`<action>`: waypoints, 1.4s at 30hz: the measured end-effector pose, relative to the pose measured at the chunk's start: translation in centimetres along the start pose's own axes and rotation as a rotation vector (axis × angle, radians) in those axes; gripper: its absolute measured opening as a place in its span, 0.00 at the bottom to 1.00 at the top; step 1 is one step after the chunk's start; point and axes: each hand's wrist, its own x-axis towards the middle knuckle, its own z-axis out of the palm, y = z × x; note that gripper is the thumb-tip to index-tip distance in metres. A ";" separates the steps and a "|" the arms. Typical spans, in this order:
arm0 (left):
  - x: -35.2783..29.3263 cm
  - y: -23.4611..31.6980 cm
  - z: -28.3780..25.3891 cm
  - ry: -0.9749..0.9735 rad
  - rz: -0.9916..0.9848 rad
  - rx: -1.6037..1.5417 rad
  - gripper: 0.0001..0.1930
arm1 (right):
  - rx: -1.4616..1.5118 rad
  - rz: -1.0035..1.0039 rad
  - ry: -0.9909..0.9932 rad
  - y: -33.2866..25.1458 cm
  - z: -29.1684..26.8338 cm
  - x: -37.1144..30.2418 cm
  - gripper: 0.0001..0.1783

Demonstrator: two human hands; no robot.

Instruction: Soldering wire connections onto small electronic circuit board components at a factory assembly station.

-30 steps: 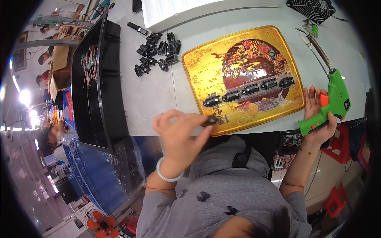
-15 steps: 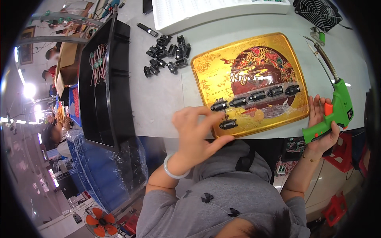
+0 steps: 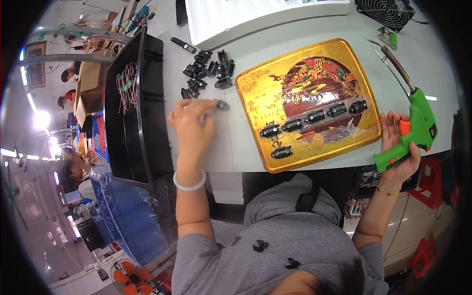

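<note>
Looking at the left hand (image 3: 191,129), the spot that matters is right off its fingertips: one small black part (image 3: 222,104) sits just past the index finger, up and to the right of the palm, over the counter (image 3: 226,147). It's smeared by blur. Its long axis seems to run roughly sideways, dipping a bit to the right, but I wouldn't swear to it. The left grip is loosely curled with thumb and index near each other, and honestly I can't tell if they've got the part pinched or are only touching it.

The loose pile of black parts (image 3: 201,71) lies just beyond the knuckles, at all sorts of angles, with the black bin (image 3: 142,88) off to the left. Left hand is clearly the nearer one to all of that.

Over to the right is the gold tin (image 3: 255,88), with a row of five black parts (image 3: 314,116) set end to end, climbing slightly rightward, plus a sixth part (image 3: 281,152) below the row's left end. The right hand (image 3: 403,172) is just beside the tin's right edge, grip wrapped around the handle of a green soldering gun (image 3: 423,118), tip pointing away from the body.
</note>
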 end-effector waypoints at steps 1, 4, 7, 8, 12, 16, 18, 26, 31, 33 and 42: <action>-0.3 0.1 0.1 -0.003 0.002 -0.002 0.10 | 0.006 -0.003 0.013 0.0 0.0 0.0 0.32; -1.2 0.6 0.1 0.137 -0.033 -0.216 0.07 | -0.010 0.012 -0.059 -0.3 -0.3 -0.1 0.30; -1.6 3.2 0.2 0.205 -0.149 0.163 0.11 | -0.032 -0.018 0.063 -0.3 -0.3 -0.3 0.32; -1.5 4.2 0.2 0.138 -0.208 0.229 0.13 | -0.031 -0.015 0.061 -0.3 -0.3 -0.3 0.32; -1.6 4.1 -0.1 0.057 -0.225 0.233 0.16 | -0.005 -0.020 0.054 -0.1 -0.2 -0.3 0.32; -2.4 3.0 -0.3 0.033 -0.173 0.041 0.14 | -0.014 0.002 0.013 -0.1 -0.2 -0.2 0.32; -2.5 3.3 0.0 0.126 -0.245 0.154 0.11 | -0.003 -0.005 0.014 -0.2 -0.3 -0.3 0.32; -2.5 5.0 -0.1 0.188 -0.145 0.038 0.08 | 0.035 0.003 -0.011 0.0 -0.4 -0.3 0.32; -3.1 13.2 -1.6 0.120 0.121 -0.147 0.11 | 0.013 -0.004 -0.020 0.0 -0.3 -0.2 0.32; -3.0 14.4 -0.9 -0.006 0.225 -0.193 0.12 | 0.019 -0.007 -0.016 0.0 -0.3 -0.2 0.32; -2.5 15.4 -0.1 -0.079 0.226 -0.077 0.13 | -0.003 0.001 -0.036 0.0 -0.4 -0.3 0.32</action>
